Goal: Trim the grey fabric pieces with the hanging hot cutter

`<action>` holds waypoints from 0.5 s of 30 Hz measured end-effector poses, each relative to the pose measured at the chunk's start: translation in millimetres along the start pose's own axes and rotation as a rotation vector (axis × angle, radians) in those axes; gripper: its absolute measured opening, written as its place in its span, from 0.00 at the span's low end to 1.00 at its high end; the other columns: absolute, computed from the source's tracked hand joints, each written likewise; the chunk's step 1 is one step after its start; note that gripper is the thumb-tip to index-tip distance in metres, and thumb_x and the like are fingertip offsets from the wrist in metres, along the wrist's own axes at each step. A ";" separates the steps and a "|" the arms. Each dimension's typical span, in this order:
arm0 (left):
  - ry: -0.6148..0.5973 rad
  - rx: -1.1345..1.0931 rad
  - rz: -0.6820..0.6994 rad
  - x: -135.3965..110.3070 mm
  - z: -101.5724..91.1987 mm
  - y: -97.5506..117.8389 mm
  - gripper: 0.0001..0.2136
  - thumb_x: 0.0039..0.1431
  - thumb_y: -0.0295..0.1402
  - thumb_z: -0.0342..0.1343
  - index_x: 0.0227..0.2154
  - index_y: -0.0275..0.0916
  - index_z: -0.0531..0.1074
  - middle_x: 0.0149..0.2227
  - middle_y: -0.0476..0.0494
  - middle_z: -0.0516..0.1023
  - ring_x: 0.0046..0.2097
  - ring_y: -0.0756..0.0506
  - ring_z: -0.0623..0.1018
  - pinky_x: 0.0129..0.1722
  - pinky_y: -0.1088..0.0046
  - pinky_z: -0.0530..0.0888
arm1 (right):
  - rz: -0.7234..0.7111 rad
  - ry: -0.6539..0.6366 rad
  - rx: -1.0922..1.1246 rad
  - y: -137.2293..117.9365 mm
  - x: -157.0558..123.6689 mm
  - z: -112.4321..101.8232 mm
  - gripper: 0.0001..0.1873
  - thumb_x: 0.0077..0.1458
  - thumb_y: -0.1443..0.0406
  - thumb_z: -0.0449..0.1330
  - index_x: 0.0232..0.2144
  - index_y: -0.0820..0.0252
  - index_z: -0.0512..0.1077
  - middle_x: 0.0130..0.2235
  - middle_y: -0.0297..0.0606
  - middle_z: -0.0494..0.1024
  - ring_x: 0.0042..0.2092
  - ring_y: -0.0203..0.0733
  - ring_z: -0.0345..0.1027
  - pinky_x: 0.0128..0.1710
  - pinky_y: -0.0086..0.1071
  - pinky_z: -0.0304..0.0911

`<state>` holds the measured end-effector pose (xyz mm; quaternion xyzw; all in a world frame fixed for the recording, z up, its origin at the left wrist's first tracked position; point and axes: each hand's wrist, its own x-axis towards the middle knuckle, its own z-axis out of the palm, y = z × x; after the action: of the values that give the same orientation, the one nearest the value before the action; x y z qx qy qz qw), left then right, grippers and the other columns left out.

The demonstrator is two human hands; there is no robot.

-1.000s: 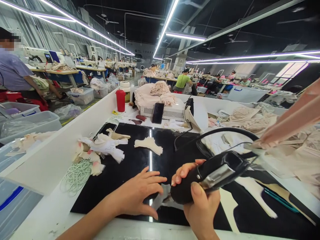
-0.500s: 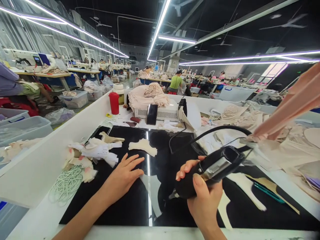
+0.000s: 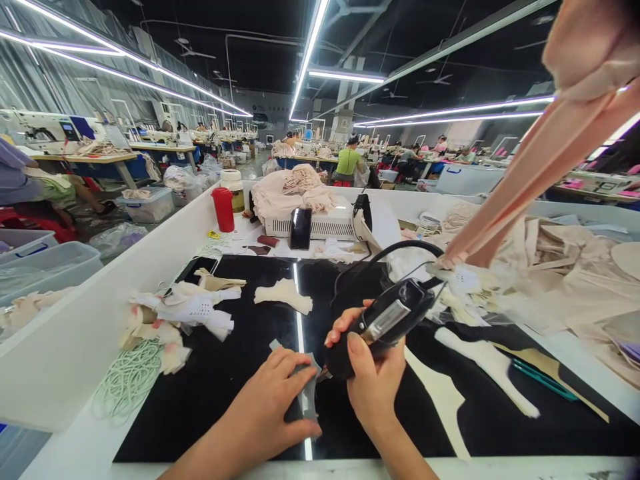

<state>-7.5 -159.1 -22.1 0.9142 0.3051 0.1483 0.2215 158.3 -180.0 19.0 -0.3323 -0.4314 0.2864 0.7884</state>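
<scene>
My left hand (image 3: 270, 407) lies with fingers apart on a thin grey translucent piece (image 3: 309, 400), largely covering it, on the glossy black board (image 3: 200, 400). In my right hand (image 3: 373, 390) is a black corded electric hand tool (image 3: 390, 323), its front end pointing down and left near the grey piece's right edge; the tip is hidden. A twisted pink fabric strip (image 3: 520, 187) runs from the tool's rear up to the right. One cream shaped piece (image 3: 283, 294) rests beyond my left hand; another cream piece (image 3: 435, 393) lies right of my right hand.
White and beige scraps (image 3: 195, 307) and pale green cord (image 3: 131, 373) are heaped left. Right lie a white piece (image 3: 490, 367), a tan piece (image 3: 545, 363) and a teal slim tool (image 3: 543, 381). Beige fabric (image 3: 565, 273) is piled beyond. A phone (image 3: 301, 229) and red cup (image 3: 223, 209) stand behind.
My left hand has moved right and nearer, onto the grey piece. The tool in my right hand has shifted left toward it, and the pink strip has swung left.
</scene>
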 end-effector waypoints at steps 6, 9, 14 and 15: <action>-0.006 -0.016 -0.010 -1.6 -0.9 -0.2 0.36 0.48 0.36 0.76 0.61 0.40 0.71 0.62 0.36 0.72 0.63 0.31 0.70 0.66 0.41 0.65 | -0.013 0.009 -0.020 1.9 -1.1 -1.9 0.18 0.61 0.63 0.66 0.51 0.46 0.67 0.36 0.28 0.75 0.30 0.36 0.72 0.33 0.35 0.71; 0.016 -0.037 -0.001 -3.0 0.0 -0.5 0.35 0.48 0.35 0.75 0.60 0.42 0.71 0.61 0.38 0.72 0.62 0.32 0.70 0.66 0.41 0.64 | -0.009 0.015 -0.028 1.6 -1.0 -2.1 0.17 0.62 0.64 0.65 0.51 0.46 0.68 0.35 0.28 0.76 0.30 0.35 0.72 0.33 0.35 0.71; 0.065 -0.065 0.024 -3.1 1.8 -2.5 0.34 0.49 0.36 0.74 0.60 0.46 0.71 0.61 0.41 0.73 0.61 0.33 0.71 0.65 0.42 0.66 | 0.008 0.018 -0.019 -0.4 -1.4 -2.3 0.16 0.63 0.64 0.65 0.50 0.46 0.68 0.36 0.28 0.76 0.31 0.36 0.72 0.33 0.35 0.71; 0.063 -0.064 0.026 -2.9 1.5 -2.3 0.34 0.49 0.36 0.74 0.60 0.47 0.71 0.61 0.41 0.73 0.61 0.33 0.71 0.65 0.43 0.67 | 0.012 0.017 -0.006 -1.1 -2.5 -2.5 0.16 0.63 0.63 0.65 0.51 0.46 0.67 0.36 0.29 0.76 0.31 0.36 0.72 0.33 0.35 0.71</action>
<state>-10.2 -159.7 -24.9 0.9055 0.2950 0.1895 0.2390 159.5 -183.2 17.6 -0.3397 -0.4236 0.2871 0.7891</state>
